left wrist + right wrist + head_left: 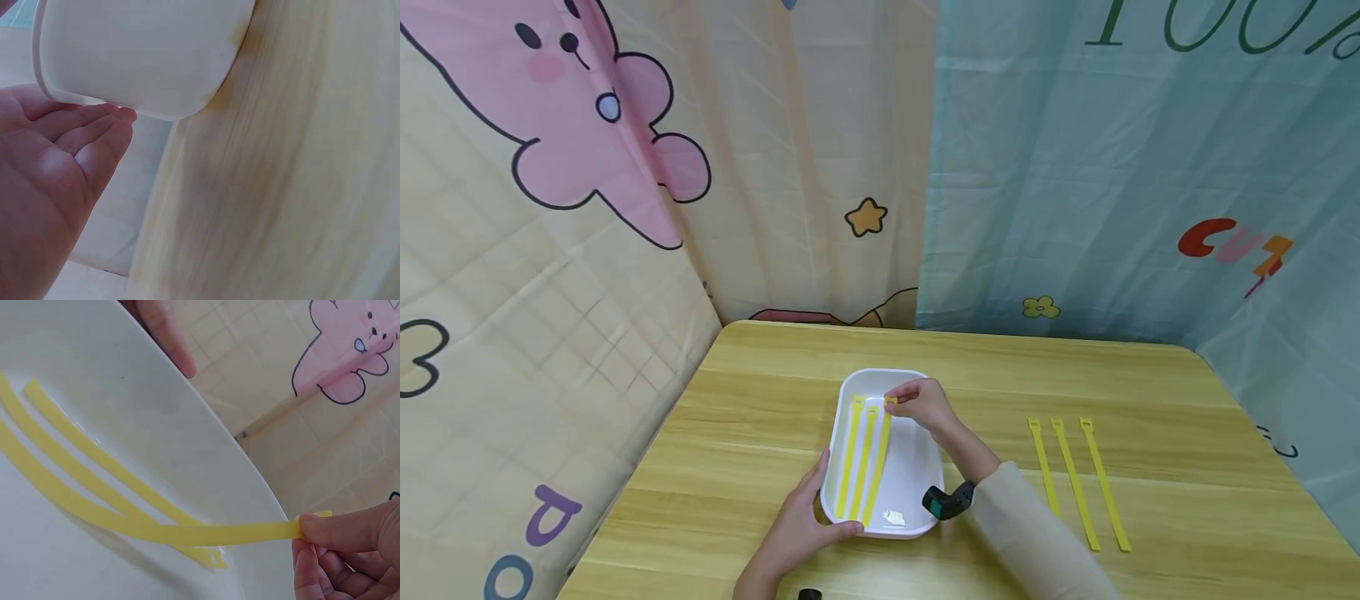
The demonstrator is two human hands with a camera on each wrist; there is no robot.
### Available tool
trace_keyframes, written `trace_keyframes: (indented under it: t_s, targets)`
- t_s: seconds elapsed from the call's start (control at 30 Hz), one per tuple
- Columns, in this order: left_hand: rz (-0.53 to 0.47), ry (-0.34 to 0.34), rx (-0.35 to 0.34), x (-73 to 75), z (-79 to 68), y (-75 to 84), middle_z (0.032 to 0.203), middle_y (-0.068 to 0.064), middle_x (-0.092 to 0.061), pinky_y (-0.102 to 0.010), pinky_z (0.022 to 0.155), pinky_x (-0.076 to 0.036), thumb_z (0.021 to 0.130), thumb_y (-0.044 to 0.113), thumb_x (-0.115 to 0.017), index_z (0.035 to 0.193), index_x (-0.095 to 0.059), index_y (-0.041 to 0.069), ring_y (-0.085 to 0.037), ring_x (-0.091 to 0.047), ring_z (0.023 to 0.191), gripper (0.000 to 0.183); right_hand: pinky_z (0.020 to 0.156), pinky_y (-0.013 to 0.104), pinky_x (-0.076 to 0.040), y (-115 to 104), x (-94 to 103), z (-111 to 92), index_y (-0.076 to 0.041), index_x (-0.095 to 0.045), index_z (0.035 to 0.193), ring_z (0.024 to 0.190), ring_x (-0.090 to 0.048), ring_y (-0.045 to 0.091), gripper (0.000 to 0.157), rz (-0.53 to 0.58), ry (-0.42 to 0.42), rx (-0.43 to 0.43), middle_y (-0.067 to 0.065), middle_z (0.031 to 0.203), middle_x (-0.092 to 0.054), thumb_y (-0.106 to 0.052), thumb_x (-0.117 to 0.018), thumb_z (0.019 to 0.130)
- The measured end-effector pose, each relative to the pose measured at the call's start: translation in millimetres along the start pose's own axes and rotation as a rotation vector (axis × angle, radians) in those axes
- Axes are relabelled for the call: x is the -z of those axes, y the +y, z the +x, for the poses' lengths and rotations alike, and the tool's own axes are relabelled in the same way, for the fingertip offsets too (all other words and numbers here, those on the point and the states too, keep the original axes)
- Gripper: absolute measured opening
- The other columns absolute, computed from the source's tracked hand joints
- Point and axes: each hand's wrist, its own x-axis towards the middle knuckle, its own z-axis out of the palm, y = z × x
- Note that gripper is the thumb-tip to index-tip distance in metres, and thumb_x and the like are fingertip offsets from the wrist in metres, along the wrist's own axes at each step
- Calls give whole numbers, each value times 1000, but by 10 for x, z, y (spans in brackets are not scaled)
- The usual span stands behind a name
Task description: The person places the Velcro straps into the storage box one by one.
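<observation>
A white tray [913, 475] stands on the table with three flat yellow cable ties in its left half. My right hand [925, 406] pinches the slotted head of the rightmost cable tie [181, 534] between thumb and fingers. That tie's head is lifted, and its strap bends down to the tray floor. Beside it lie two other cable ties [848, 458] [863, 462], roughly parallel. My left hand [801, 517] holds the tray's near left corner, fingers along the outer left side and thumb at the near rim. In the left wrist view, its fingers [94, 131] touch the tray's outer wall.
To the right of the tray, three more yellow cable ties [1071, 483] lie side by side on the wooden table [760, 400]. A black wrist device [947, 502] sits on the right wrist. Printed curtains [820, 167] hang behind and beside the table.
</observation>
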Motion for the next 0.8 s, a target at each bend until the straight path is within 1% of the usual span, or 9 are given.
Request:
trace_keyframes:
  t_s: [0.13, 0.27, 0.47, 0.7, 0.8]
  targets:
    - [4, 1, 2, 1, -1, -8, 145, -18, -27, -50, 105, -19, 60, 37, -85, 145, -22, 0, -30, -25, 131, 112, 74, 26, -51, 15, -24, 24, -4, -71, 91, 75, -56, 20, 17, -19, 17, -16, 6, 84, -62, -8, -76, 75]
    - [8, 0, 5, 5, -5, -11, 145, -18, -27, -50, 105, -20, 60, 38, -85, 144, -22, 0, -30, -25, 131, 112, 73, 26, -52, 40, -45, 55, -3, -71, 90, 75, -55, 20, 17, -28, 15, -9, 7, 84, -62, -7, -76, 75]
    - [5, 2, 6, 4, -9, -9, 145, -18, -27, -51, 104, -20, 60, 38, -85, 144, -22, -1, -30, -26, 131, 112, 67, 24, -50, 85, -77, 107, -3, -71, 88, 74, -53, 20, 15, -54, 11, 12, 7, 81, -60, -6, -76, 74]
    - [-1, 6, -5, -3, 1, -4, 145, -17, -28, -49, 104, -21, 60, 36, -85, 144, -22, -1, -28, -26, 131, 112, 63, 23, -47, 101, -112, 147, -3, -71, 85, 73, -51, 20, 14, -76, 19, -9, 7, 79, -58, -6, -77, 73]
    - [-2, 3, -2, -3, 5, -2, 145, -17, -28, -49, 104, -21, 60, 35, -85, 144, -22, -1, -28, -26, 131, 111, 60, 22, -46, 114, -125, 163, -3, -71, 85, 71, -50, 18, 14, -75, 18, -3, 6, 77, -58, -5, -77, 73]
